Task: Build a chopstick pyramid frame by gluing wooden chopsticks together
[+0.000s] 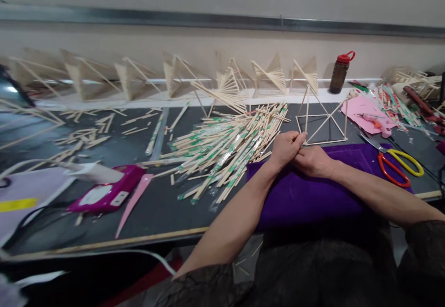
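My left hand [287, 148] and my right hand [314, 161] meet over a purple cloth [323, 200] at the table's front edge. Both are closed, fingertips together at the near left corner of a stick frame [327, 122]. Thin wooden sticks make up this frame, with crossed diagonals and a peak rising at its left. The fingers hide the joint they pinch. Just left of my hands lies a large heap of chopsticks [229, 154], many in clear and green wrappers.
Several stick structures [269, 78] line the wall. A red-capped bottle [340, 72] stands behind. At right are scissors [392, 159], a pink glue gun [377, 121] on pink paper [361, 110], and wrappers [399, 103]. At left lie a magenta device [107, 191] and loose stick pieces [83, 135].
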The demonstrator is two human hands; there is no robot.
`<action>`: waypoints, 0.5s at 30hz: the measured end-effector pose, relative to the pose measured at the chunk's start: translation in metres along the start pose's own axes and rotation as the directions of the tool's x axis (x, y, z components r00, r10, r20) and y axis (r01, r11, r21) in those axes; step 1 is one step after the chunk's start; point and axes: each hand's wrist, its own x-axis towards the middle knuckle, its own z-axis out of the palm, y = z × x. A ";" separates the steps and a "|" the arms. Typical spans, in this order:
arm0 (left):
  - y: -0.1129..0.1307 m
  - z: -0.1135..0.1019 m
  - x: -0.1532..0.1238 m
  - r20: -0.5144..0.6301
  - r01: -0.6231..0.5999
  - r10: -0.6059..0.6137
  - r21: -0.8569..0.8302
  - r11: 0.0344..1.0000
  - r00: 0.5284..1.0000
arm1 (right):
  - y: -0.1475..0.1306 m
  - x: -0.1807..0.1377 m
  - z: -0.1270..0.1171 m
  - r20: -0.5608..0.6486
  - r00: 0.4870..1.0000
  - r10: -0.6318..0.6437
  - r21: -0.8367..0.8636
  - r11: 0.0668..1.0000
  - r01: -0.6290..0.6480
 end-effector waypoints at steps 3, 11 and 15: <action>0.001 0.000 0.000 -0.018 -0.008 0.010 0.062 0.998 1.000 | -0.004 0.001 0.000 0.006 1.000 0.000 0.005 1.000 0.000; -0.004 -0.031 -0.013 -0.050 0.028 -0.026 0.040 0.999 0.998 | -0.007 0.006 -0.014 0.104 0.992 -0.071 0.056 0.996 0.066; -0.015 -0.080 -0.051 -0.160 0.031 0.005 0.223 0.974 0.987 | -0.007 0.007 -0.017 0.124 0.990 -0.068 0.106 0.993 0.055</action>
